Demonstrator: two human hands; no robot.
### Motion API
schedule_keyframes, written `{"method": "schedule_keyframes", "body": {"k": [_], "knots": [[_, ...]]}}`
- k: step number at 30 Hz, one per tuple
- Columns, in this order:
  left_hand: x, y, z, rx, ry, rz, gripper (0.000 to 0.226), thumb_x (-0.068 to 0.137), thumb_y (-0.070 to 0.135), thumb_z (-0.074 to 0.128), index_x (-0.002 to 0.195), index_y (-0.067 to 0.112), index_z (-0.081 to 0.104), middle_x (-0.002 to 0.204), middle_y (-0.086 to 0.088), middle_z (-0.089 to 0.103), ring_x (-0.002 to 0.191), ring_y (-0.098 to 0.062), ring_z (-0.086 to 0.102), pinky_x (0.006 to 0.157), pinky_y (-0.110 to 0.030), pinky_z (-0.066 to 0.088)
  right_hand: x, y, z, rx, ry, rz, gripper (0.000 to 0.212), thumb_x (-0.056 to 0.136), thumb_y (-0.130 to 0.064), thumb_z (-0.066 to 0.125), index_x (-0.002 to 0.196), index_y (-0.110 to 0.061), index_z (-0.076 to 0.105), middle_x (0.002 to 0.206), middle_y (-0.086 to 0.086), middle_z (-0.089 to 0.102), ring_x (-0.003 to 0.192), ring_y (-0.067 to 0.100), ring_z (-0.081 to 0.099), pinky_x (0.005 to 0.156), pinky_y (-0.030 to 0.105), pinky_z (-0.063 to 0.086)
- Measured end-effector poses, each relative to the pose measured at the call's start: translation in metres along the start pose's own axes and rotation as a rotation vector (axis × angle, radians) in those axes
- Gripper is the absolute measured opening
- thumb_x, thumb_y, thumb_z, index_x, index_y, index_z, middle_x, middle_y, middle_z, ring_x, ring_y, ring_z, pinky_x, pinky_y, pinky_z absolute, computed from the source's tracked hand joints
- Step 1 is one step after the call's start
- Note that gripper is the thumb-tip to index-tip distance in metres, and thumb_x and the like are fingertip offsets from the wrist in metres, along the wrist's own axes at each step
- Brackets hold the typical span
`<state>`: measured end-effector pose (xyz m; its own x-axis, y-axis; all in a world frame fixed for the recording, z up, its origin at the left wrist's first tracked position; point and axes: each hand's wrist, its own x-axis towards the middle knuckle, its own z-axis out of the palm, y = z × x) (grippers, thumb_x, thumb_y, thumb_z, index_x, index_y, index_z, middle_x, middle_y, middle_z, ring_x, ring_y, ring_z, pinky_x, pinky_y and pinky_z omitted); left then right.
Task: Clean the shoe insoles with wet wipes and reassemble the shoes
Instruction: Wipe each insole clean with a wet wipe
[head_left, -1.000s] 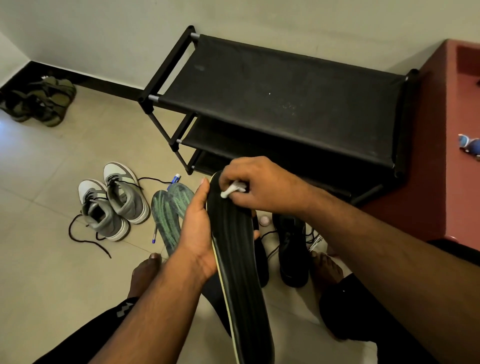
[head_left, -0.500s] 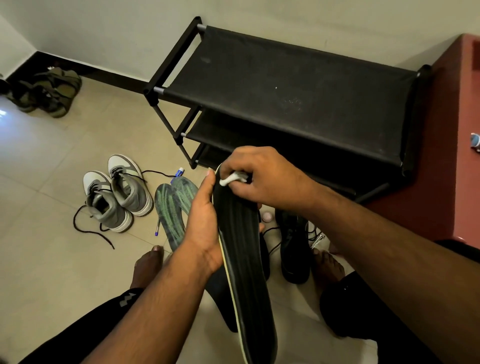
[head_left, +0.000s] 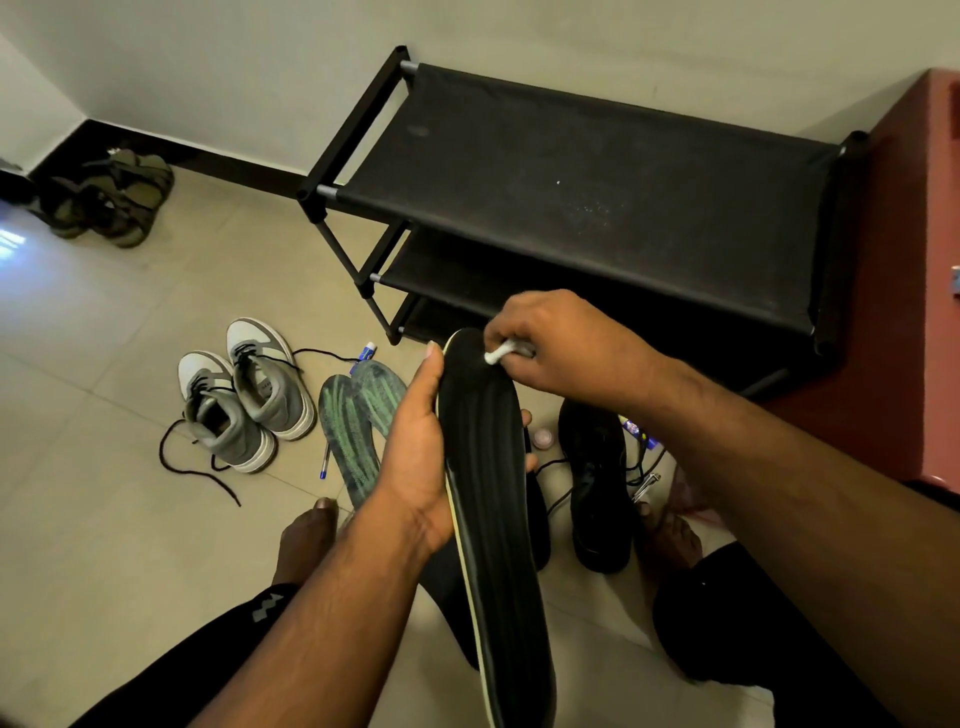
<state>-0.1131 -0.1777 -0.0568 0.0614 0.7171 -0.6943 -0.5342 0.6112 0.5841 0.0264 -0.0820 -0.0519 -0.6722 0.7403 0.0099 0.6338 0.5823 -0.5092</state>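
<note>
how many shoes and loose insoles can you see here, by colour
grey-and-white high-top sneakers: 2
olive green sandals: 2
black shoes: 2, one mostly hidden
green patterned insoles on the floor: 2
black ribbed insole held in the hands: 1
total: 9

Domestic entryway or hallway of a home. Evidence: beige tiled floor (head_left: 104, 519) meeting a plain wall with dark skirting; a black fabric shoe rack (head_left: 597, 197) against the wall; grey sneakers (head_left: 244, 400) and olive sandals (head_left: 104, 197) left loose on the floor; person barefoot.
</note>
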Motion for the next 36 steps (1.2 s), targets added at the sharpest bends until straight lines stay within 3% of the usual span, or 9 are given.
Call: {"method": "schedule_keyframes", "body": {"k": [3,7,9,13,15,21,27,33,36], "knots": [[0.0,0.001,-0.003,0.022,-0.005,-0.005,0.07,0.086,0.071,0.048,0.099,0.009,0.079,0.102,-0.022,0.068,0.084,-0.031,0.069,0.089,-0.049,0.052,0.0,0.002,-0.002,-0.011,-0.083,0.007,0.015,0.087,-0.014,0.062,0.099,-0.017,0.07,0.093,-0.011,0.057,0.086,0.003,0.056,0.076,0.021,0.05],[-0.003,-0.001,0.003,0.043,-0.044,-0.052,0.074,0.088,0.069,0.047,0.112,0.003,0.071,0.098,-0.024,0.064,0.079,-0.031,0.067,0.079,-0.045,0.051,0.0,0.001,-0.001,0.102,0.18,0.011,0.011,0.086,-0.014,0.064,0.094,-0.018,0.071,0.092,-0.005,0.063,0.084,0.007,0.059,0.074,0.022,0.049],[-0.005,-0.001,0.004,0.042,-0.052,-0.062,0.075,0.089,0.069,0.046,0.116,0.002,0.068,0.104,-0.025,0.06,0.081,-0.031,0.067,0.077,-0.044,0.051,0.002,0.002,0.0,0.093,0.2,0.009,0.011,0.086,-0.014,0.064,0.094,-0.018,0.071,0.092,-0.006,0.063,0.084,0.007,0.059,0.074,0.023,0.05],[0.0,0.002,-0.004,0.003,-0.04,-0.035,0.071,0.089,0.07,0.043,0.094,0.011,0.08,0.104,-0.022,0.066,0.087,-0.032,0.069,0.093,-0.05,0.049,0.0,0.0,-0.003,0.066,-0.071,-0.028,0.012,0.086,-0.013,0.065,0.094,-0.019,0.071,0.089,-0.014,0.059,0.082,0.0,0.057,0.076,0.021,0.05],[0.003,0.002,-0.008,-0.013,-0.036,-0.039,0.072,0.089,0.071,0.042,0.093,0.011,0.08,0.106,-0.021,0.066,0.09,-0.031,0.066,0.091,-0.049,0.05,-0.001,-0.002,-0.004,0.06,-0.222,-0.011,0.013,0.086,-0.013,0.064,0.095,-0.018,0.072,0.092,-0.012,0.064,0.085,0.002,0.06,0.078,0.023,0.053],[0.004,0.002,-0.007,-0.022,-0.032,-0.059,0.075,0.087,0.072,0.046,0.102,0.005,0.077,0.113,-0.024,0.063,0.105,-0.036,0.061,0.095,-0.053,0.048,0.001,0.001,-0.001,0.014,0.042,0.016,0.012,0.088,-0.016,0.063,0.097,-0.02,0.071,0.09,-0.013,0.057,0.083,0.002,0.055,0.075,0.022,0.049],[0.007,0.01,-0.012,-0.06,-0.008,-0.02,0.069,0.091,0.07,0.044,0.101,0.011,0.078,0.11,-0.017,0.072,0.091,-0.033,0.068,0.089,-0.054,0.051,-0.004,-0.011,-0.008,0.068,-0.344,-0.013,0.012,0.086,-0.014,0.065,0.094,-0.02,0.073,0.091,-0.011,0.065,0.083,0.001,0.061,0.073,0.017,0.05],[0.006,0.006,-0.009,-0.087,-0.047,-0.045,0.074,0.09,0.07,0.045,0.112,0.006,0.073,0.116,-0.023,0.062,0.109,-0.037,0.059,0.095,-0.057,0.047,0.001,-0.001,-0.004,0.06,-0.015,0.069,0.011,0.084,-0.014,0.066,0.091,-0.02,0.071,0.088,-0.013,0.059,0.083,0.003,0.058,0.073,0.021,0.049],[0.009,0.01,-0.011,-0.079,-0.041,-0.017,0.072,0.089,0.07,0.047,0.119,0.01,0.071,0.118,-0.018,0.067,0.101,-0.034,0.065,0.091,-0.056,0.051,-0.002,-0.005,-0.006,0.138,-0.176,0.042,0.011,0.084,-0.013,0.067,0.091,-0.022,0.071,0.087,-0.015,0.062,0.082,0.001,0.061,0.072,0.017,0.049]]}}
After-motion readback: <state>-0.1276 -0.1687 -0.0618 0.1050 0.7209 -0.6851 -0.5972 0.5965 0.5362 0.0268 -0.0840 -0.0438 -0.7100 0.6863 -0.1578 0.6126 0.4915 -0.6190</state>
